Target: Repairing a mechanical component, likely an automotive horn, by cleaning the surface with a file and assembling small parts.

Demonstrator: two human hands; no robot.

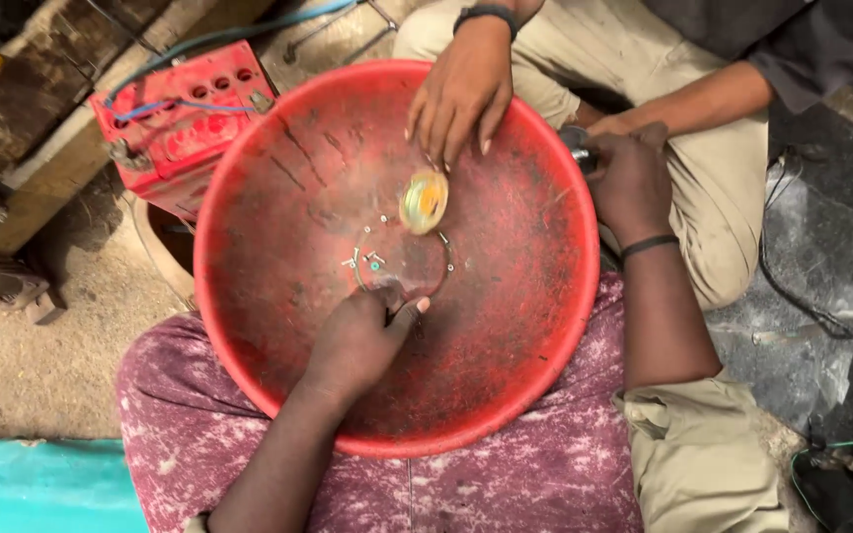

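Red plastic forms the basin (278, 326), the landmark here. Near its centre, small screws (367, 259) lie just above the left hand (362, 341), pinched shut. The right hand (629, 183) is clenched on a dark tool (577, 148) at the rim.

sandy dirt floor (41, 345), rough timber beams (46, 109), daylight

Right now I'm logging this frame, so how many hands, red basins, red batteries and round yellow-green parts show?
Hands: 4 (wearer's left hand, wearer's right hand, other person's two, one over the basin)
Red basin: 1
Red battery: 1
Round yellow-green part: 1
Total: 7
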